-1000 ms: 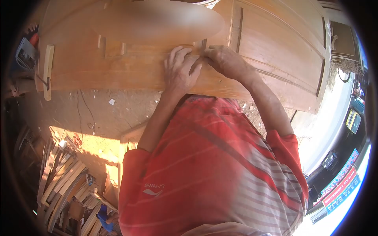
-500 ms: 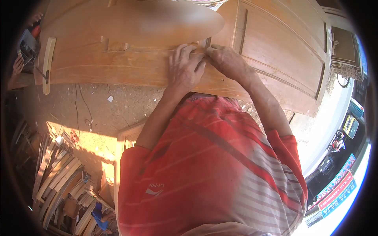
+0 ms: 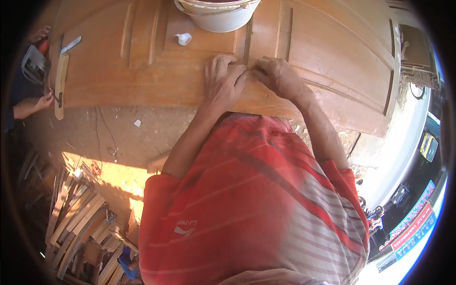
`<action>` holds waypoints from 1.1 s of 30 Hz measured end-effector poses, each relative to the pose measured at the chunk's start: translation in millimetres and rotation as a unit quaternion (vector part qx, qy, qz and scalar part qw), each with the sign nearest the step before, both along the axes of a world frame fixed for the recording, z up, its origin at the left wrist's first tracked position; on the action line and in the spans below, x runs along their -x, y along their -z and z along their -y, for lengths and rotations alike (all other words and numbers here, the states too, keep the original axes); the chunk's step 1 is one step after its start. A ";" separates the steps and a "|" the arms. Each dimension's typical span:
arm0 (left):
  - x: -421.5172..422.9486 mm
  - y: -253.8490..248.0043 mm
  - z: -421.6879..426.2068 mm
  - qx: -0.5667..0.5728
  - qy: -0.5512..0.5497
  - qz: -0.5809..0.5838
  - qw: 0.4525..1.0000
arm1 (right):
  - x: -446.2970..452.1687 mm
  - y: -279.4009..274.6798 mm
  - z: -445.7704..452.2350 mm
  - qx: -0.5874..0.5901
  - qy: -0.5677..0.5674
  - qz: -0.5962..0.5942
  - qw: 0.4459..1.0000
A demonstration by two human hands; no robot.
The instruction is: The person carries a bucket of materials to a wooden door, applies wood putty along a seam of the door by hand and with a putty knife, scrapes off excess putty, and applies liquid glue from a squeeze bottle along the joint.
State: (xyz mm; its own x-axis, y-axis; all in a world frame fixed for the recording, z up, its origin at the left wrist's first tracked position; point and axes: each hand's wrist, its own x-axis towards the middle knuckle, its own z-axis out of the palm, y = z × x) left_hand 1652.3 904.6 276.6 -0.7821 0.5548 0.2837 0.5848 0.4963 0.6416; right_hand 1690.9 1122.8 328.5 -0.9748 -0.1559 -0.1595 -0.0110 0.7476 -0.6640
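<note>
A brown wooden panelled door lies flat in front of me. My left hand rests on its near rail, fingers bent over the wood and thumb reaching right, apart from them. Close beside it, my right hand is closed, fingertips pinched down beside my left thumb at the moulding. Whatever the right fingers hold, if anything, is hidden. Beyond my hands, a small white cup-like piece sits on a door panel. A white bucket stands further back on the door.
At the door's left end lie a wooden strip and a white-handled tool. Another person's hand is beside them. Timber offcuts are piled on the ground at lower left. A cable trails over the ground.
The view has shifted slightly, and the bucket and cup-like piece now show where a blurred patch was. My hands stay close together. The other person's hand has moved towards the wooden strip.
</note>
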 end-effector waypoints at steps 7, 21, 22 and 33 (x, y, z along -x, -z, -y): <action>-0.6 -2.7 -4.3 0.018 -0.014 -0.010 1.000 | -2.7 2.7 1.7 0.012 -0.004 -0.025 1.000; -4.0 0.8 -1.1 -0.056 -0.015 -0.026 0.998 | 3.5 9.0 16.7 -0.073 -0.074 -0.060 0.993; -4.1 0.5 -1.5 -0.057 -0.017 -0.027 0.998 | 3.6 8.8 16.8 -0.075 -0.072 -0.058 0.993; -6.1 -7.0 0.1 -0.016 0.013 -0.014 1.000 | -21.4 -3.3 -12.3 0.052 0.097 0.011 0.994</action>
State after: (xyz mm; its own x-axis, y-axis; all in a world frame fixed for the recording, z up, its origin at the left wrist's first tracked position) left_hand 1658.4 904.6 283.5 -0.7585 0.5660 0.3230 0.6157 0.4600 0.6398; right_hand 1712.3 1135.1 331.7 -0.9845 0.0185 -0.1746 0.1430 0.6618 -0.7360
